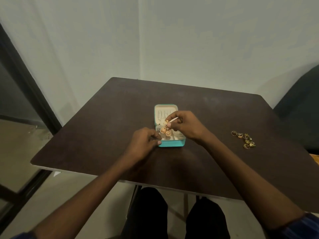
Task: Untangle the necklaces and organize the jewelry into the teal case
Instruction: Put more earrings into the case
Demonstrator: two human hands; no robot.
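Fingertips of the right hand (185, 125) pinch the top of a pair of gold jhumka earrings (165, 129), thumb and forefinger closed on the upper studs while the two dome-shaped bells hang just above the near half of the teal case (172, 144). The other fingers of that hand curl loosely behind the pinch. The left hand (144, 141) sits at the case's near left corner, fingers curled inward with the thumb tip pressed against the teal rim; whether it holds anything small between the fingers cannot be told.

The case lies open in the middle of a dark brown table (103, 135), its cream lining showing. Thin silver chains (163, 114) lie in the upright lid half, and the near half is split into small compartments. Well to the right on the table, apart from the case, lies a loose cluster of gold rings (244, 139). A dark chair (300, 104) stands beyond the table's right edge.
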